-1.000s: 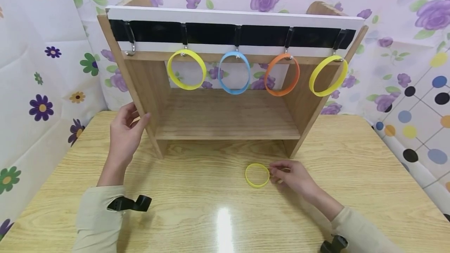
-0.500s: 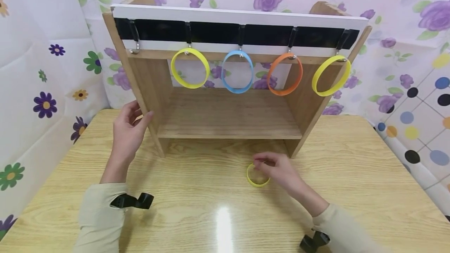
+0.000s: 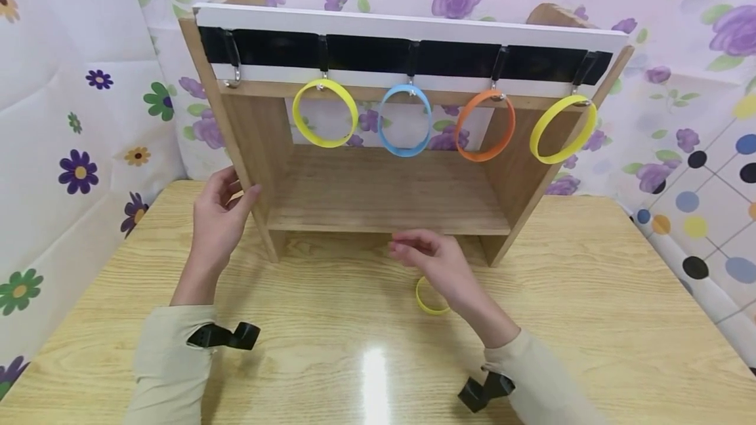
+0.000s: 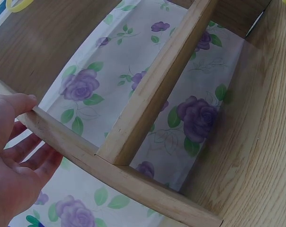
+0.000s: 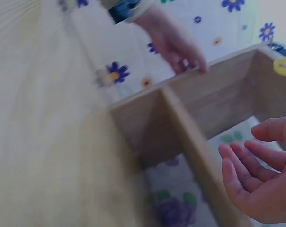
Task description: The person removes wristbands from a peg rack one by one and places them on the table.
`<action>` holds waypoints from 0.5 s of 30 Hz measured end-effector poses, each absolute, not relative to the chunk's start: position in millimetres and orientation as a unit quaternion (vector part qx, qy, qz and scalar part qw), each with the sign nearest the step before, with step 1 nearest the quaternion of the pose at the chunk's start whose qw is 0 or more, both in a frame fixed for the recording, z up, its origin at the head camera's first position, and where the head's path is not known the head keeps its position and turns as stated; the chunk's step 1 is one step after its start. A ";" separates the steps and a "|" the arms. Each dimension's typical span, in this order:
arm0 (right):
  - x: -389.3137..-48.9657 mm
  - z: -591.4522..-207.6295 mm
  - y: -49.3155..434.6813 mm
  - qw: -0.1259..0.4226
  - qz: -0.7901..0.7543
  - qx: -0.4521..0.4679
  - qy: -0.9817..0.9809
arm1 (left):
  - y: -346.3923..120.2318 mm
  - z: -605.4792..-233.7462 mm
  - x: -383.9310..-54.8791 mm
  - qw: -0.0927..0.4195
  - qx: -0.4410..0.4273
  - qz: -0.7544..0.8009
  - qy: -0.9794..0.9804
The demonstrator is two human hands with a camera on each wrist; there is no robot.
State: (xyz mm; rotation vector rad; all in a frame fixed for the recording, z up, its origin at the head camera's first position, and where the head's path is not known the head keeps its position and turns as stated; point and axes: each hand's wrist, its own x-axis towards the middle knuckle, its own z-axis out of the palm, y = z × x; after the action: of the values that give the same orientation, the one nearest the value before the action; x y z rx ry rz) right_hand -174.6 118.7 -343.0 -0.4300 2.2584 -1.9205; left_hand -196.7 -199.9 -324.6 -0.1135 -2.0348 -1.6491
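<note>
My left hand (image 3: 220,218) grips the left side panel of a wooden shelf (image 3: 390,195), thumb on its front edge and fingers behind. The left wrist view shows that panel (image 4: 133,187) between thumb and fingers. In front of the lower board, my right hand (image 3: 437,264) is raised with loosely bent fingers; seen from the right wrist, this hand (image 5: 256,175) holds nothing. A yellow wristband (image 3: 434,312) lies on the table below it, partly covered by the hand and wrist. The shelf's leftmost hook (image 3: 234,80) carries no band.
Other hooks along the shelf's white-and-black rail (image 3: 366,54) carry a yellow band (image 3: 327,143), a blue band (image 3: 405,152), an orange band (image 3: 480,157) and another yellow band (image 3: 549,159). A floral cloth (image 3: 697,12) hangs behind the wooden table (image 3: 319,346).
My right hand has moved left and up from beside the yellow wristband, passing over it. The band stays on the table. My left hand keeps its grip on the shelf; the view shifts slightly.
</note>
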 end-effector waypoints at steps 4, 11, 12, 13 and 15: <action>-176.6 -324.2 107.0 0.061 -0.654 -0.177 0.733 | -199.9 -324.5 -196.6 0.254 -0.041 -0.609 -0.750; -178.1 -293.9 89.3 0.040 -0.658 -0.216 0.720 | -199.7 -324.3 -197.2 0.252 -0.040 -0.610 -0.750; -178.9 -290.5 86.9 0.037 -0.661 -0.220 0.717 | -199.7 -324.3 -197.3 0.251 -0.040 -0.610 -0.751; -179.7 -287.2 84.3 0.034 -0.660 -0.224 0.716 | -199.8 -324.3 -197.2 0.251 -0.040 -0.610 -0.751; -182.2 -281.1 79.6 0.026 -0.661 -0.236 0.712 | -200.2 -324.6 -197.0 0.252 -0.039 -0.609 -0.751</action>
State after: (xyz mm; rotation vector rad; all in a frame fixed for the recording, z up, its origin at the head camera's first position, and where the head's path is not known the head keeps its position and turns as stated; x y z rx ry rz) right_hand -182.2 79.6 -281.1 -0.7294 2.1996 -2.0429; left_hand -197.0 -200.2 -324.6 -0.1073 -2.0430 -1.6558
